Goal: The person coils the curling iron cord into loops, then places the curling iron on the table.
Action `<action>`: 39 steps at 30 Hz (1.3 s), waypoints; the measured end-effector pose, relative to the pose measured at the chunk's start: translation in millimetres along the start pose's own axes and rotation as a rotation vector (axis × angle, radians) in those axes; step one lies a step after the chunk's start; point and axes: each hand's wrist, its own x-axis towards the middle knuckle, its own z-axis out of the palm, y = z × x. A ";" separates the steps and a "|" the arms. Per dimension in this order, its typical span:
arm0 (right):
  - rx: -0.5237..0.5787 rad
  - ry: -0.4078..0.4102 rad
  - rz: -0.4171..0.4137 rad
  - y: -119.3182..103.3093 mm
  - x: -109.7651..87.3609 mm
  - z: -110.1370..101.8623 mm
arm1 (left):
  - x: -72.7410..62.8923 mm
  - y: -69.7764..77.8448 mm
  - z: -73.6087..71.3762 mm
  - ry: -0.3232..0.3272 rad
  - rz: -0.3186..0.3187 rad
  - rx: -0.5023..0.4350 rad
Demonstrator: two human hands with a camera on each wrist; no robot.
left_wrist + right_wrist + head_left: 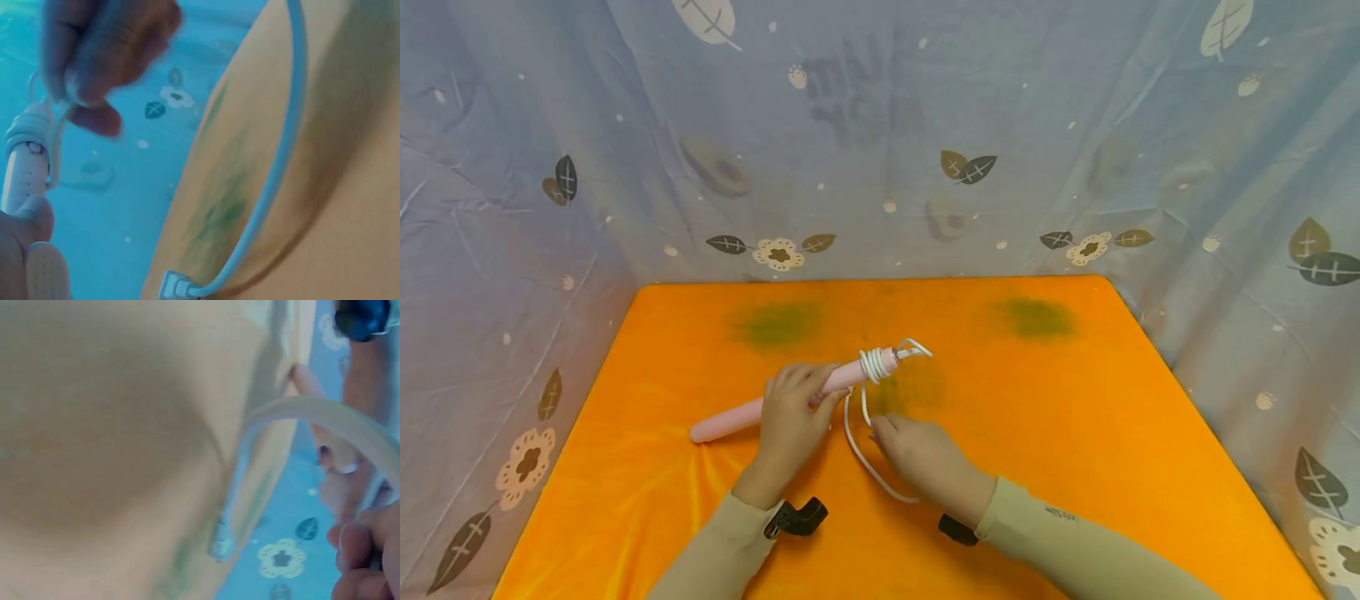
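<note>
The left hand (792, 414) grips the pink wand (730, 422), the right hand (927, 460) pinches its white cord (874, 366), likely winding; the next loop should go snugly.

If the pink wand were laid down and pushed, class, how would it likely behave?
The pink wand is probably stiff, since it runs straight on both sides of the left hand. Its rounded body looks apt to roll, though the white cord coiled near one end might check that.
</note>
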 end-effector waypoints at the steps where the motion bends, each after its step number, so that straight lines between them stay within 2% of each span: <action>1: -0.005 0.006 -0.007 -0.7 1.3 -3.7 | 0.3 -0.8 0.5 -0.011 -0.002 0.012; 4: -0.015 0.019 -0.018 1.2 5.7 -14.2 | 0.6 -2.5 1.5 -0.048 0.000 0.046; 8: -0.022 -0.001 -0.031 11.5 11.4 -30.9 | -0.9 -3.8 1.6 -0.089 -0.002 0.076; 12: -0.095 -0.029 -0.099 25.4 17.6 -44.8 | -4.2 -2.7 1.3 -0.122 -0.005 0.103; 18: -0.197 -0.031 -0.259 43.0 31.7 -57.4 | -9.7 0.4 3.9 -0.235 0.081 0.142; 26: -0.185 -0.042 -0.306 66.7 40.9 -54.6 | -17.2 -1.9 2.1 -0.333 0.182 0.127; 32: -0.136 0.030 -0.268 83.8 39.2 -47.0 | -22.8 -3.0 -3.0 -0.341 0.224 0.111; 36: -0.068 0.085 -0.194 99.7 39.6 -45.3 | -27.9 -3.5 -6.3 -0.301 0.280 0.086; 39: -0.003 0.083 -0.130 108.0 38.5 -41.4 | -31.5 -3.0 -8.0 -0.280 0.315 0.058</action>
